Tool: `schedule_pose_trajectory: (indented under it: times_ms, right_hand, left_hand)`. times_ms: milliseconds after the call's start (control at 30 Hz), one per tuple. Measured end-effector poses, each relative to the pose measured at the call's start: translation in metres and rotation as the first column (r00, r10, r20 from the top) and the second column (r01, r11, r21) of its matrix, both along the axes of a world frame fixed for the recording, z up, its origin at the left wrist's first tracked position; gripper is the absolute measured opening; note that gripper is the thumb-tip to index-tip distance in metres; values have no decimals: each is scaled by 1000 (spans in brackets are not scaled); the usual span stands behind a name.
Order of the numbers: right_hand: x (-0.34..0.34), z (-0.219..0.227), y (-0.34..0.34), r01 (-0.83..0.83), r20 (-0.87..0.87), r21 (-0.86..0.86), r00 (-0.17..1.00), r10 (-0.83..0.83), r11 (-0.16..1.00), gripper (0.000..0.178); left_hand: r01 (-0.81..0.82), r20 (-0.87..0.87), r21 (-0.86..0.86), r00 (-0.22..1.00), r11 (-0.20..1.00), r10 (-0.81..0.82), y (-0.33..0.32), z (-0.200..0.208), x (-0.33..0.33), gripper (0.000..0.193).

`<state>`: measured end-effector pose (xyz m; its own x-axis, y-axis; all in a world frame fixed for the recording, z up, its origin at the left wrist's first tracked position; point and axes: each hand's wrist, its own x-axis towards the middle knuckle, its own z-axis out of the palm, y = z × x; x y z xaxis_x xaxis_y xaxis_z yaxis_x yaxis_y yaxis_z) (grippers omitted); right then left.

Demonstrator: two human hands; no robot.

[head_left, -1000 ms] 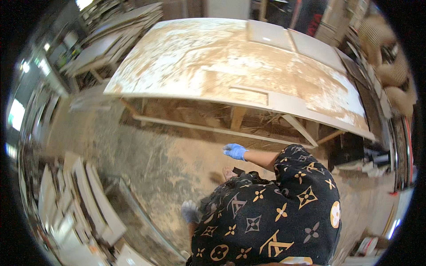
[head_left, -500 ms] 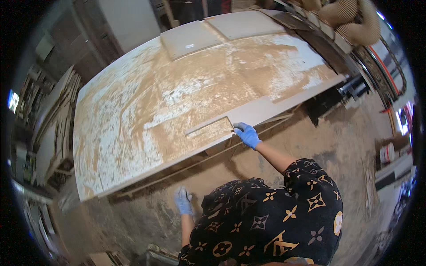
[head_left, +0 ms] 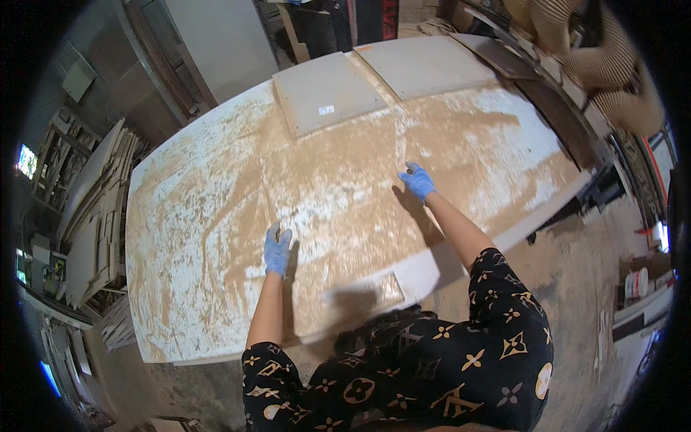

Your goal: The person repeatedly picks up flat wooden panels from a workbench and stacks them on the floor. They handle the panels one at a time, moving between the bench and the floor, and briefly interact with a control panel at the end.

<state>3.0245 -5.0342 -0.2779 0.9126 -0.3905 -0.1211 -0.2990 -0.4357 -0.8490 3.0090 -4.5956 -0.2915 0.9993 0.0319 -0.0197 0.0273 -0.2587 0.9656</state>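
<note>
L grip [head_left: 277,249] & R grip [head_left: 417,183], both blue-gloved, fingers part-spread w/ nothing held, over dusty tabletop [head_left: 176,237]. Two grey panels [head_left: 327,90] lie side by side nr its far edge, ahead of both. White tub [head_left: 636,284] far R; contents too small to tell.

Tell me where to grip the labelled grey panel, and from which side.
Probably grip the labelled panel by its near edge, from the person's side: it lies flat on the table, that straight edge unobstructed while another panel crowds its right.
</note>
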Motion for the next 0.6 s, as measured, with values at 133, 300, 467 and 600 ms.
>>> schedule_pose_trajectory:
  times_ms: [133, 300, 467, 600]
  right_hand:
    - [125, 1, -23, 50, 22, -49, 999, -49, 998, 78]
    - [269, -22, -38, 49, 61, -262, 998, -34, 964, 89]
    - [344, -40, -60, 130, 136, -137, 984, -111, 982, 93]
    - [347, -36, -58, 118, 3, -284, 993, -122, 952, 86]
  left_hand:
    - [-42, -99, -11, 994, 999, 41, -40, -3, 117, 54]
    - [-84, -185, -51, 980, 995, 73, -49, 2, 238, 66]
    - [-98, -70, 104, 992, 990, 106, -77, -17, 340, 69]
    - [-87, -56, 242, 993, 966, 104, -93, -32, 388, 72]
